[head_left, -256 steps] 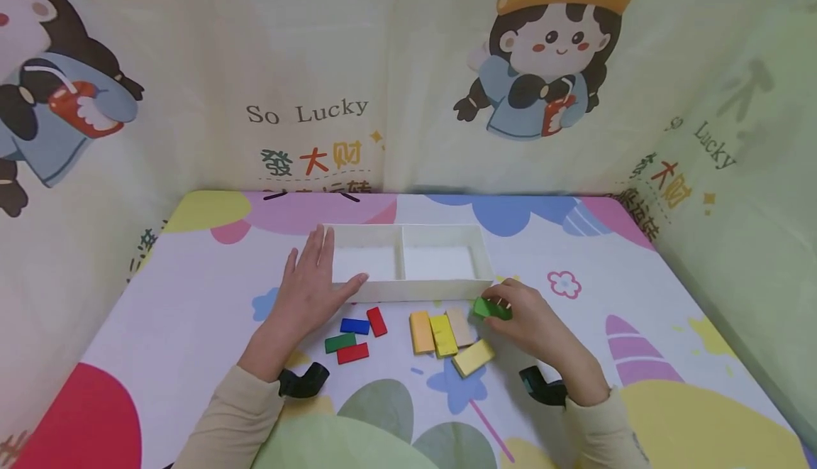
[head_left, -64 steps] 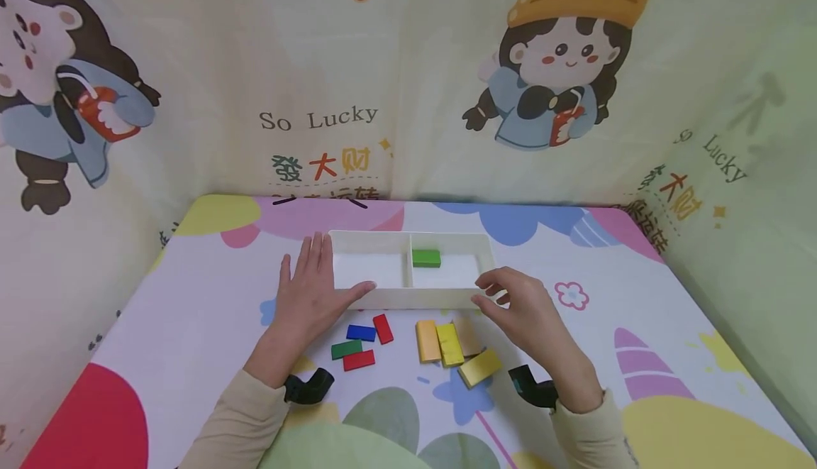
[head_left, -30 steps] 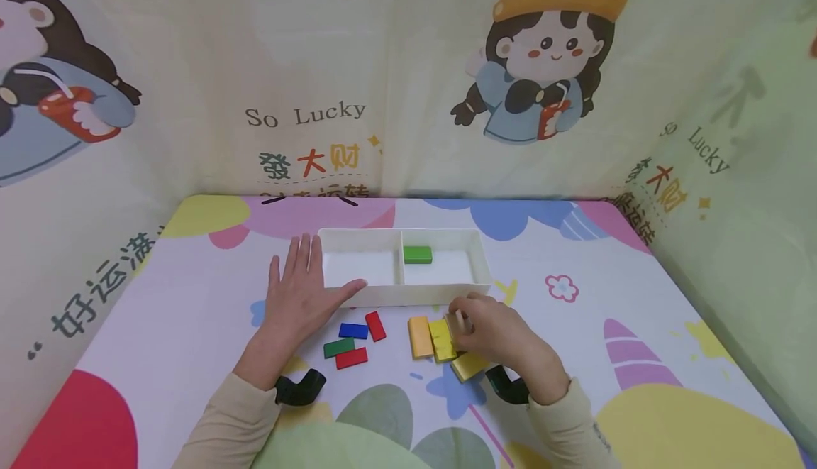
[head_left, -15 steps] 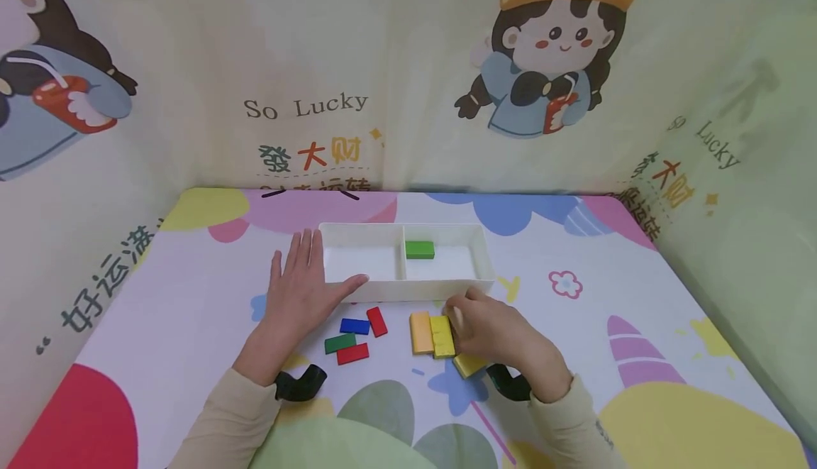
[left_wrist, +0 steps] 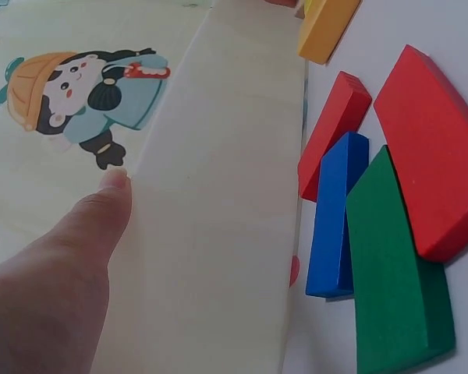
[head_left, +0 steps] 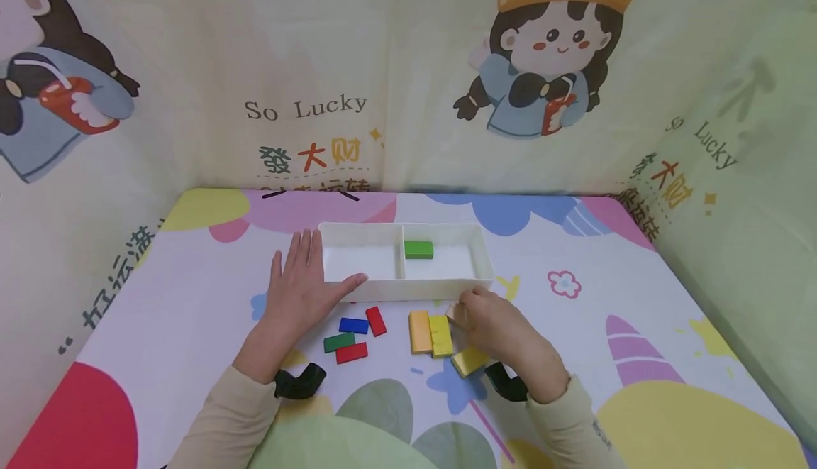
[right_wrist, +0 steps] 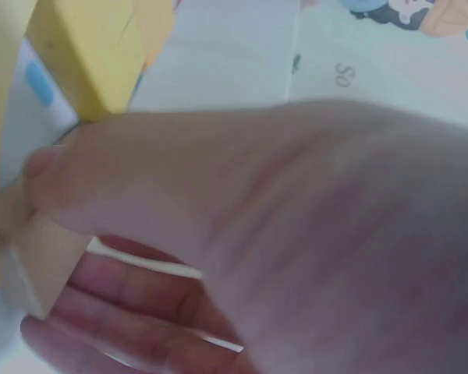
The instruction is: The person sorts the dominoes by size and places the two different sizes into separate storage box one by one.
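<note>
Just in front of white tray [head_left: 389, 289], right hand [head_left: 498, 330] pinching beige block [head_left: 454, 313] [right_wrist: 31, 261], fingers curled round it, beside yellow block [head_left: 440, 335] and orange block [head_left: 419, 330]. Left hand [head_left: 296, 295] flat, fingers straight, thumb [left_wrist: 101, 206] touching tray's front wall. 1 green block [head_left: 418, 249] in right compartment.

sleeves: long, pale beige knit, one on each forearm, lower left and lower right of the head view, ending at the wrists
left hand [head_left: 300, 291]: bare, no rings or gloves
right hand [head_left: 498, 327]: bare, no rings or gloves
wrist mounts: a black strap with a black curved bracket under each wrist, just ahead of the cuffs
</note>
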`<state>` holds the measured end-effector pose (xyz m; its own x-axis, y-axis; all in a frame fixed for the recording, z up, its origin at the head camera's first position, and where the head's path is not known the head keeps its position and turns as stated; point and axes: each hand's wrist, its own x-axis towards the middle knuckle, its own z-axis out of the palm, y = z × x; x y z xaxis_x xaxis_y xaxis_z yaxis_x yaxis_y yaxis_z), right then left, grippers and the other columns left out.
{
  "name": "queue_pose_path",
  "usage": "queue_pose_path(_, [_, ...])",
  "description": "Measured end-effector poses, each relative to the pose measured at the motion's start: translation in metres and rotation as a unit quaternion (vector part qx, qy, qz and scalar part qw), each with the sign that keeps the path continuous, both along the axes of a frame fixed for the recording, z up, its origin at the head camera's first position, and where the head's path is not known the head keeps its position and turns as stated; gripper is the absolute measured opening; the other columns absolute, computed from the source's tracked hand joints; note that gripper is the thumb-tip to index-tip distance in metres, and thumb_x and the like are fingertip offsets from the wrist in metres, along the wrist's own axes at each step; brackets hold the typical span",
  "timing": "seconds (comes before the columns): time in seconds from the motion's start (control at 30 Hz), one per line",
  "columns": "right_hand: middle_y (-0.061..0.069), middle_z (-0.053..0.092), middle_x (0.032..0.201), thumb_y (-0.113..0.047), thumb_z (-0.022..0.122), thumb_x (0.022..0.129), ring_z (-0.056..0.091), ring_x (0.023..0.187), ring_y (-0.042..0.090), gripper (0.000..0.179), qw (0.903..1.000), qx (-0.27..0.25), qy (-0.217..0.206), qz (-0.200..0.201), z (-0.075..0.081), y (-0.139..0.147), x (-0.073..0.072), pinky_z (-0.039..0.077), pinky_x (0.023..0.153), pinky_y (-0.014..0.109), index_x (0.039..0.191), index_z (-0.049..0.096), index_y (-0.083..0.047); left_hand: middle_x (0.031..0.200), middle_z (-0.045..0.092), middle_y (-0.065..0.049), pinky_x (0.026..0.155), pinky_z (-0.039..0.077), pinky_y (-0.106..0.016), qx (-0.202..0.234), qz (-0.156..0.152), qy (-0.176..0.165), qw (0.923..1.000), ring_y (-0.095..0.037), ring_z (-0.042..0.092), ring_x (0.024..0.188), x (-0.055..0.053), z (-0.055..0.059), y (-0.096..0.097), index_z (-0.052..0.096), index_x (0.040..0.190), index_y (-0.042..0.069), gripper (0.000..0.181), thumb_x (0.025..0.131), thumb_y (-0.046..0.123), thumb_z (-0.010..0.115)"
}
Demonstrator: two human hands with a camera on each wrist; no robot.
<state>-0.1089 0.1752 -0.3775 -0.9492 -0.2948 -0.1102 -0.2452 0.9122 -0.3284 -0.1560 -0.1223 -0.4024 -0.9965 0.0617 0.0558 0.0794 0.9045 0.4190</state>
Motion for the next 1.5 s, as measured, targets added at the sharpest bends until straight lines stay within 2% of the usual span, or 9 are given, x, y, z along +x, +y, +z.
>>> queue_pose_path(0.23, [0.007,0.063,0.089,-0.009,0.071,0.09,0.054,0.077,0.017,0.008,0.9989,-0.018,0.04,0.018,-0.003,0.004,-0.002,0.049,0.067,0.028,0.092,0.067,-0.002,0.166,0.009,-0.021,0.12,0.002,-0.067,0.002,-0.001,-0.007,1.0,-0.041,0.004,0.154,-0.001,0.002,0.0,0.005,0.159,0.002,0.119,0.081,0.077,0.055])
queue_pose_path(0.4, [0.007,0.062,0.089,-0.01,0.07,0.091,0.053,0.075,0.017,0.009,0.9994,-0.024,0.026,0.003,-0.002,0.003,-0.004,0.048,0.066,0.028,0.092,0.068,-0.002,0.166,0.008,-0.021,0.12,0.001,-0.066,0.004,-0.001,-0.009,1.0,-0.041,0.004,0.154,-0.001,0.004,0.0,0.005,0.158,0.002,0.119,0.081,0.077,0.054])
queue_pose_path(0.47, [0.006,0.062,0.088,-0.012,0.071,0.091,0.052,0.074,0.017,0.01,0.9993,-0.014,0.033,0.005,-0.001,0.003,-0.004,0.048,0.066,0.028,0.091,0.068,-0.003,0.166,0.008,-0.021,0.12,0.002,-0.067,0.004,-0.001,-0.01,0.9999,-0.041,0.004,0.154,-0.001,0.004,0.0,0.005,0.158,0.001,0.12,0.08,0.077,0.055])
queue_pose_path(0.63, [0.004,0.063,0.086,-0.005,0.072,0.087,0.052,0.073,0.014,0.006,0.9971,0.005,0.074,0.021,0.006,0.007,-0.002,0.049,0.064,0.026,0.091,0.069,-0.004,0.166,0.008,-0.021,0.12,0.002,-0.066,0.002,-0.001,-0.011,0.9999,-0.041,0.004,0.154,-0.001,0.003,0.0,0.005,0.158,0.002,0.119,0.081,0.077,0.055])
queue_pose_path(0.8, [0.0,0.056,0.075,0.003,0.068,0.083,0.046,0.066,0.01,0.009,0.9925,-0.015,0.115,0.041,0.014,0.011,-0.001,0.043,0.058,0.021,0.086,0.069,-0.006,0.166,0.009,-0.021,0.12,0.002,-0.066,0.003,-0.005,-0.006,1.0,-0.041,0.005,0.154,-0.002,0.003,-0.001,0.006,0.158,0.001,0.118,0.081,0.076,0.056])
queue_pose_path(0.9, [-0.001,0.056,0.074,0.004,0.069,0.081,0.046,0.066,0.009,0.011,0.9881,-0.026,0.138,0.062,0.017,0.012,0.0,0.043,0.059,0.021,0.086,0.069,-0.006,0.166,0.01,-0.021,0.121,0.004,-0.066,0.0,-0.004,-0.003,1.0,-0.041,0.005,0.154,-0.003,0.003,-0.001,0.007,0.158,0.001,0.118,0.081,0.076,0.056])
queue_pose_path(1.23, [-0.002,0.056,0.077,0.003,0.074,0.079,0.049,0.069,0.01,0.016,0.984,-0.044,0.121,0.123,0.031,0.014,-0.006,0.046,0.062,0.021,0.09,0.069,-0.008,0.166,0.009,-0.021,0.121,0.003,-0.066,-0.003,-0.006,-0.002,1.0,-0.04,0.005,0.154,-0.002,0.003,-0.002,0.007,0.158,0.002,0.118,0.081,0.076,0.056])
queue_pose_path(1.5, [0.0,0.056,0.079,0.006,0.075,0.077,0.053,0.07,0.015,0.02,0.9786,-0.045,0.14,0.144,0.046,0.009,-0.015,0.047,0.063,0.023,0.093,0.07,-0.006,0.166,0.009,-0.02,0.121,0.001,-0.065,-0.021,-0.011,0.008,0.9997,-0.039,0.003,0.155,-0.002,0.005,-0.002,0.009,0.158,0.0,0.118,0.081,0.077,0.054])
